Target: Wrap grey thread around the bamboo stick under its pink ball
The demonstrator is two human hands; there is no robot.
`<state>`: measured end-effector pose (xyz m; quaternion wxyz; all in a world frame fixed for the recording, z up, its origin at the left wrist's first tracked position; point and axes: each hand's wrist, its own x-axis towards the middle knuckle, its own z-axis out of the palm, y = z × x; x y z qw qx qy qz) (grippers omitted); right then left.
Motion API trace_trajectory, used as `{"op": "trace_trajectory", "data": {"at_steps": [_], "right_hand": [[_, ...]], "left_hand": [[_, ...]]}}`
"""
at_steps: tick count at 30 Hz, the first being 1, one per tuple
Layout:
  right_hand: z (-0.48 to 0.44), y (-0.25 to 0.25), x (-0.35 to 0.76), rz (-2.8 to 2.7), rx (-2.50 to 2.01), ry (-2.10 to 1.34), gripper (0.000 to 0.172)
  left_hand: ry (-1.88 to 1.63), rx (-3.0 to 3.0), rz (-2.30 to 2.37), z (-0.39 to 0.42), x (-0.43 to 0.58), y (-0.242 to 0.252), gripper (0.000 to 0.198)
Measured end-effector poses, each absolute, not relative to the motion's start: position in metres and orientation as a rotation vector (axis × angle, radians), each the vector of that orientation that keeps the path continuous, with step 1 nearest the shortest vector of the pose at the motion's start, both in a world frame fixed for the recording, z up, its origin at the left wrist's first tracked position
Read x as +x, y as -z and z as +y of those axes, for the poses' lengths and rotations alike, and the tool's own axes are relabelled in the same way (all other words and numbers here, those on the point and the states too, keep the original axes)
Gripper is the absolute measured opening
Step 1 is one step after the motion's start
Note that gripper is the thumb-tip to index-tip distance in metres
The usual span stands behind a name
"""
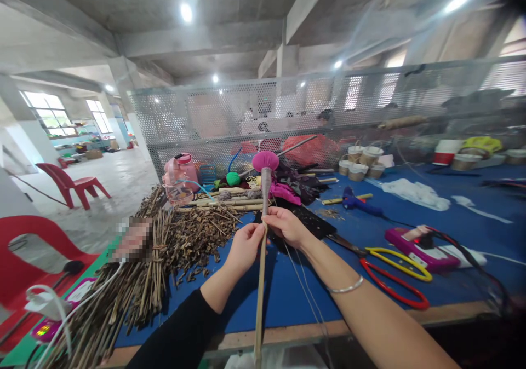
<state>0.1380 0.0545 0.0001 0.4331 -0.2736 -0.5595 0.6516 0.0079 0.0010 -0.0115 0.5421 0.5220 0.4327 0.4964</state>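
Observation:
I hold a long thin bamboo stick (259,292) upright over the blue table (353,232). Its top carries a grey wrapped neck and a magenta tuft (265,161). My left hand (244,247), in a black sleeve, is closed round the stick just below the wrapping. My right hand (284,225), with a silver bangle on the wrist, pinches the stick at the same height from the other side. Thin threads (306,295) hang down from my hands toward the table's front edge.
A heap of dried twigs and bundled sticks (164,248) covers the table's left. Red-and-yellow scissors (390,273), a blue glue gun (359,202), a pink device (423,251), small tubs (361,163) and a pink jug (181,177) lie around. A mesh screen (329,106) backs the table; red chairs (74,183) stand left.

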Motion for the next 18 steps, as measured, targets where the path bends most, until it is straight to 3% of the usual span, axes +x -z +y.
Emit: {"op": "trace_trajectory", "data": {"at_steps": [3, 10, 18], "right_hand": [[0.056, 0.003, 0.137, -1.427, -0.68, -1.63, 0.032], [0.059, 0.006, 0.146, -1.398, -0.579, -1.816, 0.034], [0.062, 0.01, 0.142, -1.483, -0.717, -1.615, 0.033]], "left_hand": [[-1.25, 1.263, 1.088, 0.002, 0.006, 0.01, 0.039], [-1.025, 1.05, 0.738, 0.003, 0.0, 0.006, 0.038], [-1.105, 1.269, 0.947, 0.005, -0.003, 0.007, 0.038]]}}
